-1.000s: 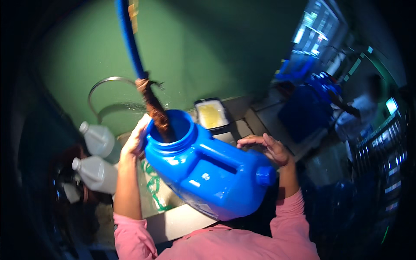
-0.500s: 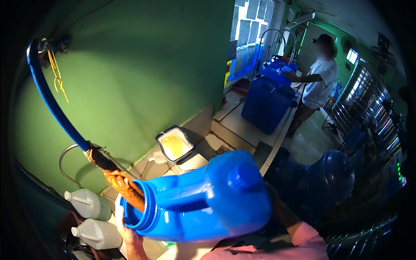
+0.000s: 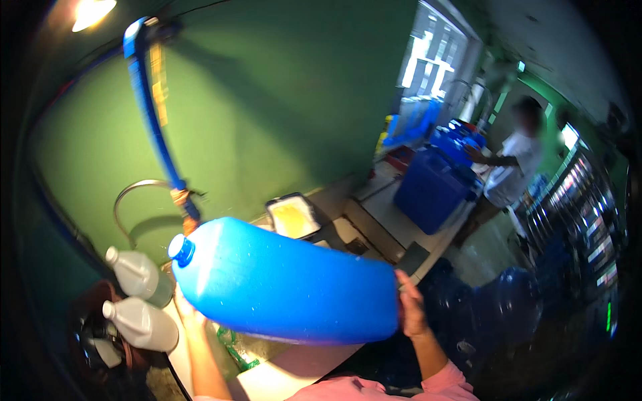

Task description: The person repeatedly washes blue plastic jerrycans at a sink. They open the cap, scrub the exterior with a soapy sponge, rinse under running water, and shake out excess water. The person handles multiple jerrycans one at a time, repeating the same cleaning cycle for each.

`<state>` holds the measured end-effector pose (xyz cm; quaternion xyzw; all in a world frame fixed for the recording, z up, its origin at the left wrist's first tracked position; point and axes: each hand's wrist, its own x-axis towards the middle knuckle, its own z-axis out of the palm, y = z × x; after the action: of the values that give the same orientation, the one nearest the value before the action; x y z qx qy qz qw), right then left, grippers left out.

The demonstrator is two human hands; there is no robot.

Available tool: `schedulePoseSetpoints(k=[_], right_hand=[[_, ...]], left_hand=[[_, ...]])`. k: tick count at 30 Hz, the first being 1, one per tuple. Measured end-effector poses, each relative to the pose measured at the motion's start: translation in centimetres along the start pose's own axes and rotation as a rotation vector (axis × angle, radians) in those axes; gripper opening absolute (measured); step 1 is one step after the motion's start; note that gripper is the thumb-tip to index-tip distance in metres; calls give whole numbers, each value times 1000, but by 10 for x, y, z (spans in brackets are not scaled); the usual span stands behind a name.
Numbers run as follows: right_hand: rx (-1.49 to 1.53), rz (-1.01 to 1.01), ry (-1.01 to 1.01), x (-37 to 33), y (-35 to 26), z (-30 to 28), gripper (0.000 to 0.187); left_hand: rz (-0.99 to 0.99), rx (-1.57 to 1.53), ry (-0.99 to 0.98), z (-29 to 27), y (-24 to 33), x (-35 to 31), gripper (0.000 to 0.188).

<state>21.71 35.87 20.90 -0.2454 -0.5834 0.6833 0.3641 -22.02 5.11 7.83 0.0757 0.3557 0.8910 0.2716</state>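
Note:
A big blue plastic water container [image 3: 294, 287] lies sideways between my hands, its broad smooth side facing me. A small capped spout [image 3: 180, 250] sticks out at its left end. My left hand [image 3: 187, 309] supports that end from below, its fingers mostly hidden behind the container. At the other end, my right hand [image 3: 412, 306] grips the base with fingers bent against it. Behind the spout end hangs a blue hose [image 3: 152, 120] with a brown wrapped end [image 3: 190, 217]; its tip is hidden by the container.
Two whitish jugs, an upper one [image 3: 138, 275] and a lower one [image 3: 142, 325], stand at left. A dark square tub [image 3: 293, 215] with yellow inside sits by the green wall. Farther right, a person [image 3: 511, 164] handles blue containers [image 3: 433, 190] on a tiled counter. Clear round bottles [image 3: 508, 301] stand below.
The container has rolled and swung in my hands: its wide mouth and handle have gone from view, and the capped spout now points left. My right hand has come into sight at the base.

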Motion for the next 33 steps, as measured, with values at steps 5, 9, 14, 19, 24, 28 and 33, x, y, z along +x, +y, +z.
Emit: schedulePoseSetpoints(k=[5,9,14,19,24,28,33], right_hand=[[-234,-301,-216,19,-81,56,112],[-557,-454,-376,39,-102,73,132],[-687,-624,-515,57,-119,116,133],[-734,-776,-560,49,-117,177,120],[-1062,-1032,-648,25,-115,182,103],[-535,-760,-299,21,-55,126,98],[194,-160,170,34,71,48,74]], left_hand=[[-76,-292,75,-8,-105,-34,53],[-137,-421,57,9,-180,-52,55],[-209,-511,-7,43,-222,-60,56],[-227,-557,-35,61,-246,-55,58],[-207,-562,-16,64,-246,-53,60],[-49,-550,43,24,-170,-84,62],[192,19,330,-17,-10,-128,50]])
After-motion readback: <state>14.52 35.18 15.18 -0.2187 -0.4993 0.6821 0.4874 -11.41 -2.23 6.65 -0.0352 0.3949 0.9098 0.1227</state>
